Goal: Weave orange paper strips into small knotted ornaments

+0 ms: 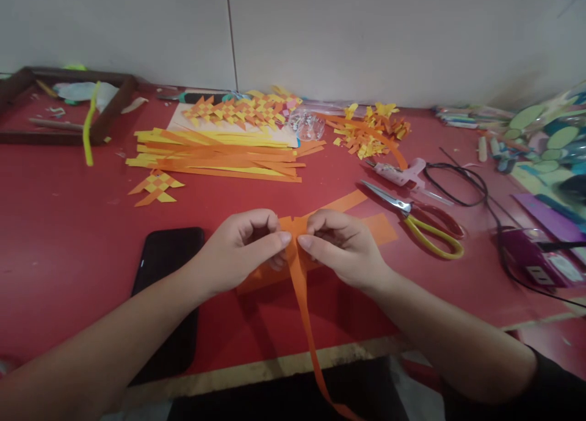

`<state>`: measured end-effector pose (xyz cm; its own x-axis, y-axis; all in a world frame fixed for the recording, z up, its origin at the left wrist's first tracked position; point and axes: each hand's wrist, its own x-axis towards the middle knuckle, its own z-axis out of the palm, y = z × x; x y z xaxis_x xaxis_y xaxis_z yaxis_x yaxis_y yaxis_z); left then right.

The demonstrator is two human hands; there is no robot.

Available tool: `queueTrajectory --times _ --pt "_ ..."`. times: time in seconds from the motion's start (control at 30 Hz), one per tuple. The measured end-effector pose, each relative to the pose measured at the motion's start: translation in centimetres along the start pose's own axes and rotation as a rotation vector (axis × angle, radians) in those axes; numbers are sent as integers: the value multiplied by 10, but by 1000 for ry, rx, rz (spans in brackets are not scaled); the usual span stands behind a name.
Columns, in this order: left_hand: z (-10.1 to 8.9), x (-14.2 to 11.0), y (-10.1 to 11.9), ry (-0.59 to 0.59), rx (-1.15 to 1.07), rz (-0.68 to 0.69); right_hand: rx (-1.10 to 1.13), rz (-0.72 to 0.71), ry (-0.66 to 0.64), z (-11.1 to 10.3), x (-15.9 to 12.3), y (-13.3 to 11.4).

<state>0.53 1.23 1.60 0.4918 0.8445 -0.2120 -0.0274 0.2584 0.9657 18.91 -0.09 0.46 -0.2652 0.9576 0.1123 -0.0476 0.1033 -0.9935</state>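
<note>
Between my left hand (251, 244) and my right hand (341, 244) is a long orange paper strip (303, 299). Both thumbs and curled fingers pinch its upper end, close together. From there the strip hangs down past the table's front edge. Under and behind my hands lie wider orange paper pieces (382, 229) on the red table (256, 323). A black phone (169, 262) rests beside my left forearm. To the right of my right hand lie scissors (416, 219) with one red and one yellow handle, their blades slightly apart.
Behind my hands lie a pile of yellow and orange strips (220, 155), woven paper fish (158, 186) and small paper scraps (366, 131). A pink glue gun (403, 174) trails a black cable (485, 192) to a purple power strip (540, 256). A brown frame (112, 110) sits far left.
</note>
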Motion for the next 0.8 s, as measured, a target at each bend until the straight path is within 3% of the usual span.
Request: queueTrajectory --times 0.47,0.6,0.8 --pt "-1 1 -2 -14 -58 -29 10 -47 21 -1 1 1" --pt "-2 1 -3 -69 -31 -39 31 19 27 -2 0 1" --pt "-4 1 -5 -71 45 35 109 135 -62 -3 0 3"
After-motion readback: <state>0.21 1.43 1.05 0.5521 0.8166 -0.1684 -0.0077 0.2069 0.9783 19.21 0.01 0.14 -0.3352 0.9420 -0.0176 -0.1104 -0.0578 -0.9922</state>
